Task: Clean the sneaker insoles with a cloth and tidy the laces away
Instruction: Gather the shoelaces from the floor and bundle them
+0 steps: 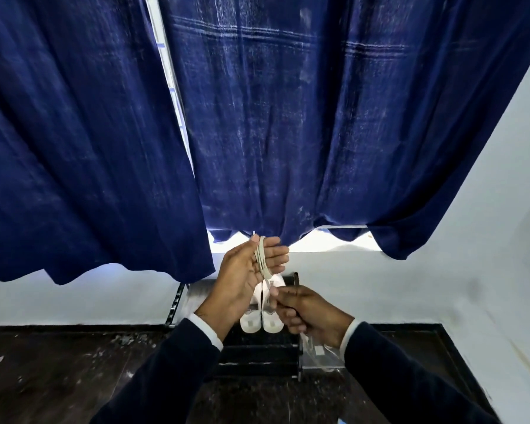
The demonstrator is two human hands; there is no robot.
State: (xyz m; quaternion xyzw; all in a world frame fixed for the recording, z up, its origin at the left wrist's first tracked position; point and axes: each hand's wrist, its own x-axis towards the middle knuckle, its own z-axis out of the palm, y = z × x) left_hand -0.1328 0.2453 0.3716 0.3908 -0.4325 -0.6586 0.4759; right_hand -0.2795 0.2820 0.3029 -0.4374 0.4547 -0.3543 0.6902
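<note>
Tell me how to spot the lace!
Under the big blue curtain, two hands meet above white sneakers on a dark rack. The lace is the thin cream cord looped round the left hand, its end pinched by the right hand.

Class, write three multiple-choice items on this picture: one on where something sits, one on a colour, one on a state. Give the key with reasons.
1. Where do the white sneakers sit?
A. on the black rack
B. on the windowsill
C. in the left hand

2. What colour is the curtain?
A. red
B. dark blue
C. green

3. How is the lace arranged?
A. threaded through a sneaker
B. lying on the floor
C. looped round the left hand

Key: 1 A, they stand side by side on its top shelf; 2 B, blue folds fill the view; 3 C, coils cross the palm while the right hand pinches the tail.
</note>
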